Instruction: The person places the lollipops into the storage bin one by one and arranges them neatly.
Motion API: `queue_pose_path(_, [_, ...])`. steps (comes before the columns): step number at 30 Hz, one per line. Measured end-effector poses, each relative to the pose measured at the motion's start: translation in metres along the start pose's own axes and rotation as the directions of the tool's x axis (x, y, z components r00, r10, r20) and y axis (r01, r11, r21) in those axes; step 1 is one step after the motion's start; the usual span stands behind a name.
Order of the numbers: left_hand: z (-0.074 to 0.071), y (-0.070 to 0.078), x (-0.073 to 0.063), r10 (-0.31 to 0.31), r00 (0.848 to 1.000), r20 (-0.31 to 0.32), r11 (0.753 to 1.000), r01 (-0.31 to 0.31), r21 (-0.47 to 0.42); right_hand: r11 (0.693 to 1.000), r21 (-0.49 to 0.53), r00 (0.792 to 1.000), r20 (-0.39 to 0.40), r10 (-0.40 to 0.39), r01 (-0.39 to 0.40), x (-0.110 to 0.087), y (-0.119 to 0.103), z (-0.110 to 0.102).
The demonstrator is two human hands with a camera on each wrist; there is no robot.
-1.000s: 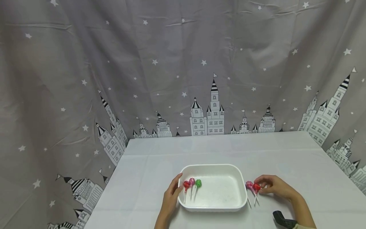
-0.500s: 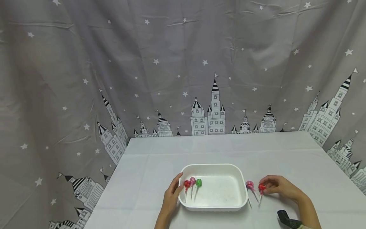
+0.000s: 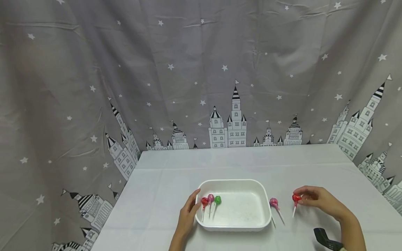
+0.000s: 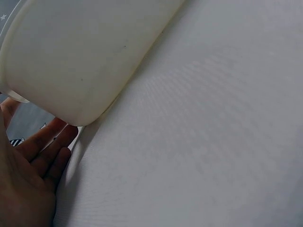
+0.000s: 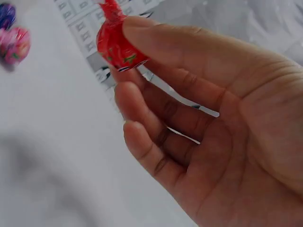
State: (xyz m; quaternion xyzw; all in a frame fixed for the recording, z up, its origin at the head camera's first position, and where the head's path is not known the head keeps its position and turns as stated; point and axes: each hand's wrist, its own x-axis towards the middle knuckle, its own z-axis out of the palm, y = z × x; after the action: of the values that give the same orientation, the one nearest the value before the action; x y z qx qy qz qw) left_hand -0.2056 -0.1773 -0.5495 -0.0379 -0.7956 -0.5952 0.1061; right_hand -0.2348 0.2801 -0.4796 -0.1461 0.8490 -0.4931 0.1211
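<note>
Red lollipop [image 3: 296, 197] was right of the white tray [image 3: 233, 229], pinched in the person's right hand [image 3: 318, 198], its stick slanting down; whether that stick touched the counter [image 3: 176, 181] could not be told. Just beside the tray's right wall lay a pink lollipop [image 3: 274, 202], with another white stick [image 3: 273, 222] showing between it and the tray. Inside the tray, near its left wall, were a second red lollipop [image 3: 205, 202], a second pink lollipop [image 3: 211, 198] and a green lollipop [image 3: 218, 200], in that order. The left hand [image 3: 187, 213] held the tray's left rim, thumb over the edge. Behind the tray hung a gray castle-print curtain [image 3: 188, 69].

From the left wrist, fingertips reached the tray's rounded outer corner.

From the right wrist, the thumb pressed the red wrapper, its remaining fingers loosely bent; a dark blue-purple wrapped sweet [image 5: 6, 16] lay next to the tray-side pink lollipop.
</note>
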Motion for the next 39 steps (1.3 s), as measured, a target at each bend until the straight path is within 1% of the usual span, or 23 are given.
queue_pose_path(4, [-0.001, 0.000, 0.000, 0.000, 1.000, 0.003, 1.000, 0.000, 0.000, 0.999, 0.043, 0.998, -0.058, -0.021, 0.024, 0.000, -0.016, 0.000])
queue_pose_path(9, [-0.002, -0.001, -0.001, 0.032, 0.999, 0.009, 0.999, -0.032, 0.001, 0.994, 0.052, 0.988, -0.127, -0.091, 0.098, 0.003, -0.036, 0.006])
queue_pose_path(12, [-0.002, -0.001, 0.000, 0.052, 0.999, 0.005, 0.998, -0.052, 0.020, 0.987, 0.052, 0.980, -0.143, -0.141, 0.150, 0.010, -0.047, 0.012])
queue_pose_path(13, [-0.002, -0.001, 0.000, 0.067, 0.998, 0.001, 0.997, -0.067, 0.042, 0.985, 0.051, 0.977, -0.147, -0.155, 0.164, 0.013, -0.050, 0.015])
queue_pose_path(16, [-0.001, -0.001, 0.001, 0.067, 0.998, -0.005, 0.996, -0.066, 0.051, 0.981, 0.052, 0.972, -0.153, -0.178, 0.187, 0.022, -0.060, 0.022])
queue_pose_path(19, [-0.001, -0.001, 0.001, 0.043, 0.999, -0.007, 0.999, -0.043, 0.027, 0.979, 0.057, 0.971, -0.154, -0.186, 0.196, 0.030, -0.069, 0.029])
queue_pose_path(20, [-0.001, -0.001, 0.001, 0.026, 1.000, -0.001, 1.000, -0.026, 0.002, 0.978, 0.059, 0.971, -0.151, -0.187, 0.198, 0.033, -0.072, 0.031])
queue_pose_path(23, [-0.001, 0.001, 0.000, 0.001, 1.000, 0.010, 1.000, -0.001, -0.009, 0.973, 0.066, 0.969, -0.132, -0.210, 0.219, 0.041, -0.079, 0.037])
queue_pose_path(25, [-0.001, 0.004, -0.001, 0.003, 1.000, 0.016, 1.000, -0.003, -0.009, 0.970, 0.079, 0.969, -0.112, -0.221, 0.231, 0.046, -0.083, 0.041])
queue_pose_path(27, [-0.002, 0.014, -0.003, 0.008, 1.000, 0.020, 1.000, -0.008, -0.006, 0.966, 0.092, 0.968, -0.092, -0.234, 0.242, 0.052, -0.087, 0.045])
queue_pose_path(32, [-0.004, 0.036, -0.007, -0.004, 1.000, 0.025, 1.000, 0.004, 0.006, 0.968, 0.118, 0.974, -0.065, -0.216, 0.222, 0.067, -0.094, 0.058])
queue_pose_path(34, [-0.004, 0.037, -0.007, -0.011, 1.000, 0.025, 1.000, 0.011, 0.007, 0.967, 0.130, 0.976, -0.051, -0.213, 0.218, 0.073, -0.096, 0.064])
queue_pose_path(35, [-0.004, 0.037, -0.007, -0.001, 1.000, 0.026, 1.000, 0.001, 0.010, 0.966, 0.137, 0.976, -0.038, -0.216, 0.219, 0.076, -0.097, 0.067])
queue_pose_path(39, [-0.002, 0.020, -0.003, 0.014, 1.000, 0.022, 1.000, -0.014, 0.018, 0.957, 0.175, 0.971, 0.023, -0.239, 0.231, 0.088, -0.101, 0.079])
